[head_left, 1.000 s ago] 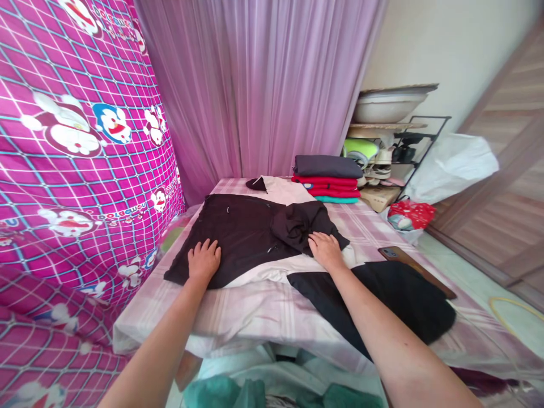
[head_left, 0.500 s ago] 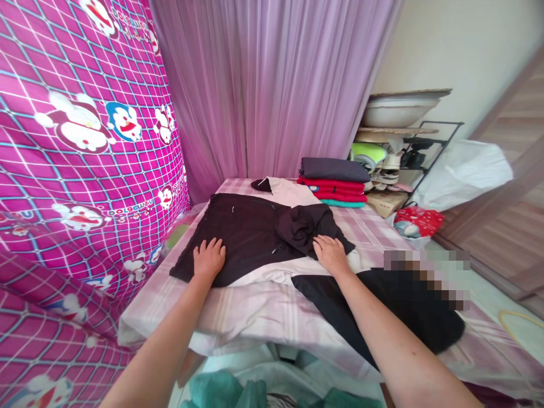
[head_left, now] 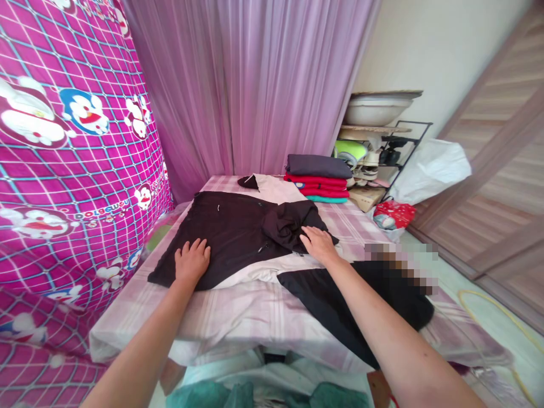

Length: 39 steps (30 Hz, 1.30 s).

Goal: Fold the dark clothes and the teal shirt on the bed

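Left hand [head_left: 192,263], 1: spread, palm down, nothing gripped, on dark garment [head_left: 232,226] lying across table [head_left: 263,311]. Right hand [head_left: 318,245], 1: at the garment's bunched part [head_left: 281,226], hold unclear; dragging could wrinkle it. Folded clothes [head_left: 318,186], 1 stack: beyond.

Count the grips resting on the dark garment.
2: the left grip on the flat-lying side of the dark garment, the right grip at its bunched part. No others show.
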{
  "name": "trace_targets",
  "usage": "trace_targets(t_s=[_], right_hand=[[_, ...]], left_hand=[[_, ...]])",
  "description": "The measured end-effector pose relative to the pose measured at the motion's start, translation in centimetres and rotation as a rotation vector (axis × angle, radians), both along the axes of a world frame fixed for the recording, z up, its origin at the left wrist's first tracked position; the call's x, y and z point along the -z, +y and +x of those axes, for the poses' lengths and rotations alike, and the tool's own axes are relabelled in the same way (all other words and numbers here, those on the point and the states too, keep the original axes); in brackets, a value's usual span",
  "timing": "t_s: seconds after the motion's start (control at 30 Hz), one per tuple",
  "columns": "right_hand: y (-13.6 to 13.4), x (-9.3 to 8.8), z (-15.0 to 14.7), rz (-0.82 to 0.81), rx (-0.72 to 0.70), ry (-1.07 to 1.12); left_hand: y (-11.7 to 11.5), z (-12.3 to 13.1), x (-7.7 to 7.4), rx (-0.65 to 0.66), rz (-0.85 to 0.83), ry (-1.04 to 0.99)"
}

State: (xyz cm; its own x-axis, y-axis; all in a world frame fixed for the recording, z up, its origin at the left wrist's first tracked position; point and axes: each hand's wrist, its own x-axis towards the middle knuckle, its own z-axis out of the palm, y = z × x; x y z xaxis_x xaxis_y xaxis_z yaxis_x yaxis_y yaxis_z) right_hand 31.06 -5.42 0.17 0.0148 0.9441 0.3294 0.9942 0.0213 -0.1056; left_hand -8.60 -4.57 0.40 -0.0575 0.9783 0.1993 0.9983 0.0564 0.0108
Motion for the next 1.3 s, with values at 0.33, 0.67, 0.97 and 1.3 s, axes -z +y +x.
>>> trace_targets(t_s=[0.33, 0.67, 0.97, 1.3], right_hand=[[-1.2, 2.2, 3.3, -0.174, 0.180, 0.016], [-2.8, 0.5, 7.1, -0.030, 0.148, 0.007], [-4.3, 0.6, 8.3, -0.039, 0.195, 0.118], [-6.1, -4.7, 13.0, -0.611, -0.080, 0.262]], left_hand=[[0.7, -0.3, -0.1, -0.008, -0.025, -0.046], [0.5, 1.6, -1.3, 0.176, 0.021, -0.078], [-0.9, 7.3, -1.1, 0.691, -0.199, -0.090], [-0.7, 7.4, 0.7, 0.677, -0.194, -0.066]])
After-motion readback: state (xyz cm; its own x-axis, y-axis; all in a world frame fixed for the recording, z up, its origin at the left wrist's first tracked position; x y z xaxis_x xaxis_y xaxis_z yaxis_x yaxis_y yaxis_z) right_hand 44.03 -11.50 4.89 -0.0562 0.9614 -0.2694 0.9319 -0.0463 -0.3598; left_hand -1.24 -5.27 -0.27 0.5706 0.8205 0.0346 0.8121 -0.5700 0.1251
